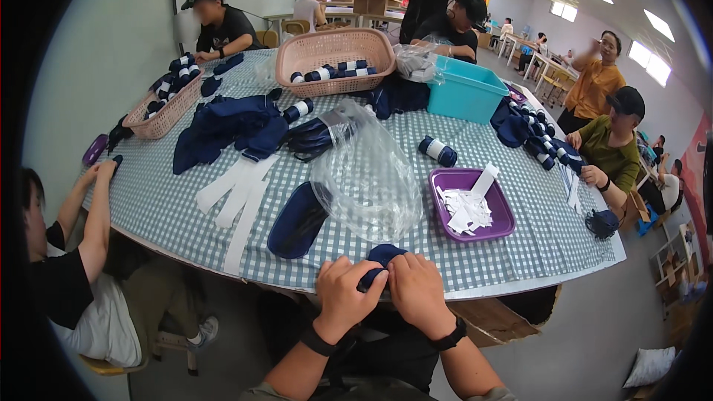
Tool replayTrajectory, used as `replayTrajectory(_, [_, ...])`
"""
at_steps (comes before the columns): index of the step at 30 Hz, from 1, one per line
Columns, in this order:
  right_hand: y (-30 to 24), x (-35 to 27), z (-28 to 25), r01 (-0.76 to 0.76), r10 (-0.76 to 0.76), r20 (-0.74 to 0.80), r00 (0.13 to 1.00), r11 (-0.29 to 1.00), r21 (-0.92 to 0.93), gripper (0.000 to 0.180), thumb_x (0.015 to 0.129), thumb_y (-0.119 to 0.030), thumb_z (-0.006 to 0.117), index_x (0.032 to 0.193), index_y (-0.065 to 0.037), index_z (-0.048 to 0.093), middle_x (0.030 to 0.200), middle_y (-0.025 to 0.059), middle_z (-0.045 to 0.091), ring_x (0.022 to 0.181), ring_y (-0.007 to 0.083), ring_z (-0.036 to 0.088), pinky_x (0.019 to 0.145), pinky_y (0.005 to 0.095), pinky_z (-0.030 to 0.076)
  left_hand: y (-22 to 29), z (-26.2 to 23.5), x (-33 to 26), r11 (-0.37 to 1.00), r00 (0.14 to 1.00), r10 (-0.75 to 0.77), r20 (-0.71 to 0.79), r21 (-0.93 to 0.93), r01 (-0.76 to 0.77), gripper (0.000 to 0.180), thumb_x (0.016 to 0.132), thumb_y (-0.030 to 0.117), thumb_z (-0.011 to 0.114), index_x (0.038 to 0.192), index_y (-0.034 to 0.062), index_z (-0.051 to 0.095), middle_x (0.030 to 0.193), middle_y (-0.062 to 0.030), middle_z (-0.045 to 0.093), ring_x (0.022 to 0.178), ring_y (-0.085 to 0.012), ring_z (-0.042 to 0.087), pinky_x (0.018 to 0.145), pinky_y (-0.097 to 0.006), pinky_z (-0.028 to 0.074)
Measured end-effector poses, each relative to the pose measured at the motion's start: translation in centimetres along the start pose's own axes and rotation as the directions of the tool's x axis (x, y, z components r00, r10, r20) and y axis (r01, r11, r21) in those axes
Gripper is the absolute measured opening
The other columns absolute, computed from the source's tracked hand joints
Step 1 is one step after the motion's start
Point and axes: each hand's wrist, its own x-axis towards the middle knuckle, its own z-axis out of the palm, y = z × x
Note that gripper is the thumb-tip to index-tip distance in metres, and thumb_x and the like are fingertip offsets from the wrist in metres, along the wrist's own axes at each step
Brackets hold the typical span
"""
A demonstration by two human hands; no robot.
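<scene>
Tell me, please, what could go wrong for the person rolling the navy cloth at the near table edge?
Both the left hand and right hand grip the navy cloth roll right at the table edge, so a slip could drop it to the floor. The clear plastic bag bulges just beyond the hands; a forward reach might snag it and drag the flat navy piece beside it. The purple tray of white paper strips sits close to the right elbow's sweep and could be knocked.

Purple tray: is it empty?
No. The purple tray holds a loose pile of white paper strips, one strip leaning over its far rim.
</scene>
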Motion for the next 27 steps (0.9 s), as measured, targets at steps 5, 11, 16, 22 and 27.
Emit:
replayTrajectory(5, [0.2,0.0,0.3,0.045,-0.045,-0.050,0.998,0.999,-0.019,0.012,0.092,-0.012,0.059,0.084,-0.006,0.055,0.077,0.0107,0.056,0.074,0.0307,0.056,0.066,0.0431,0.043,-0.2,0.3,-0.2,1.000,1.000,-0.013,-0.011,-0.006,0.013,0.012,0.075,0.024,0.078,0.082,0.0142,0.077,0.062,-0.0038,0.055,0.061,-0.0232,0.053,0.061,-0.036,0.037])
replayTrajectory(11, [0.1,-0.1,0.5,0.046,-0.047,-0.075,0.996,0.999,-0.022,0.015,0.092,-0.012,0.059,0.080,-0.006,0.053,0.075,0.0102,0.056,0.072,0.0305,0.057,0.063,0.0430,0.045,0.1,0.0,-0.4,0.997,0.998,-0.057,0.004,-0.047,0.057,0.015,0.074,0.023,0.079,0.086,0.0133,0.078,0.068,-0.0046,0.058,0.067,-0.0236,0.055,0.065,-0.037,0.040])
replayTrajectory(16, [0.3,0.0,0.8,0.034,-0.035,-0.100,0.994,0.999,-0.019,0.017,0.092,-0.013,0.060,0.079,-0.006,0.053,0.074,0.0110,0.057,0.071,0.0311,0.059,0.062,0.0437,0.047,1.4,-0.7,-0.9,0.992,0.986,0.050,-0.156,0.126,-0.030,0.023,0.076,0.018,0.076,0.097,0.0072,0.073,0.102,-0.0121,0.066,0.109,-0.0347,0.056,0.094,-0.044,0.044])
replayTrajectory(22, [0.1,0.2,0.9,0.012,-0.017,-0.105,0.994,0.999,-0.041,0.017,0.091,-0.014,0.061,0.077,-0.006,0.054,0.073,0.0112,0.058,0.069,0.0311,0.060,0.062,0.0436,0.049,0.7,-4.3,-4.0,0.988,0.969,-0.110,-0.222,-0.134,0.081,0.009,0.078,0.007,0.071,0.087,0.0036,0.069,0.094,-0.0096,0.068,0.101,-0.0314,0.060,0.086,-0.041,0.047])
replayTrajectory(27, [0.2,0.1,1.0,-0.005,0.001,-0.102,0.995,0.999,-0.035,0.016,0.090,-0.013,0.060,0.077,-0.005,0.056,0.074,0.0110,0.060,0.071,0.0306,0.061,0.063,0.0432,0.050,-0.6,-6.5,-6.3,0.676,0.895,-0.412,0.167,-0.602,0.424,0.005,0.086,0.002,0.068,0.088,-0.0014,0.070,0.070,-0.0070,0.066,0.057,-0.0095,0.056,0.054,-0.024,0.043])
